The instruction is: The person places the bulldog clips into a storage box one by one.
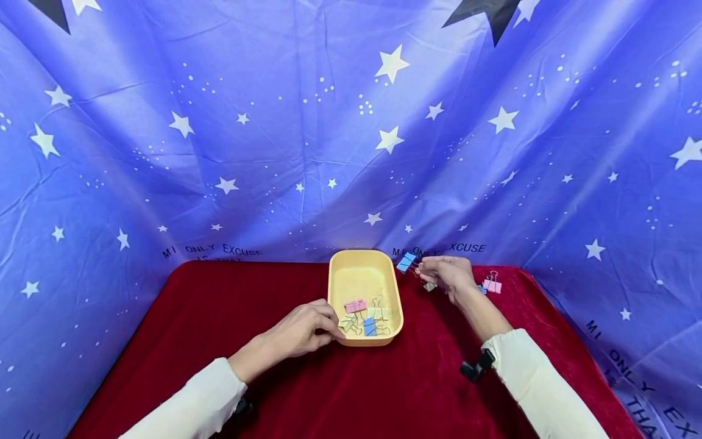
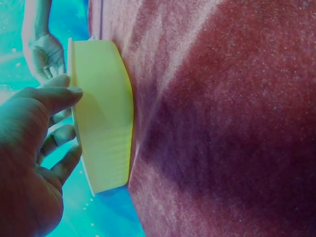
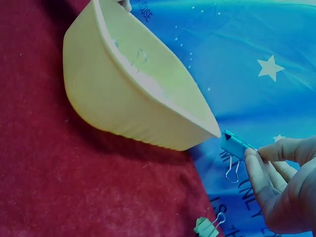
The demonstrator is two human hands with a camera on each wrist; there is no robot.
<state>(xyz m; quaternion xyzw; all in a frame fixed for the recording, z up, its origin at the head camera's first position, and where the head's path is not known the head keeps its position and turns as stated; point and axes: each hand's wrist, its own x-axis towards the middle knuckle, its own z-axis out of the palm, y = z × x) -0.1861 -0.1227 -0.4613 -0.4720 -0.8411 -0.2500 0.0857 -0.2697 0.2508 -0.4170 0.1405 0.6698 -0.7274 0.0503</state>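
A yellow plastic bin (image 1: 336, 274) stands on the red cloth, with several pink, blue and pale binder clips in its near end, among them a pink clip (image 1: 355, 306). My left hand (image 1: 307, 327) pinches the bin's near left rim between thumb and fingers, as the left wrist view (image 2: 39, 133) confirms. Just right of the bin's far end, my right hand (image 1: 446, 274) pinches a blue binder clip (image 3: 237, 145) above the table. Below that hand, a pale binder clip (image 3: 206, 228) lies on the cloth.
To the right of my right hand lie a pink binder clip (image 1: 492, 285) and a partly hidden blue clip (image 1: 482, 289). A blue curtain with white stars (image 1: 274, 122) rises behind the table and along its sides. The red cloth (image 1: 428, 390) covers the tabletop.
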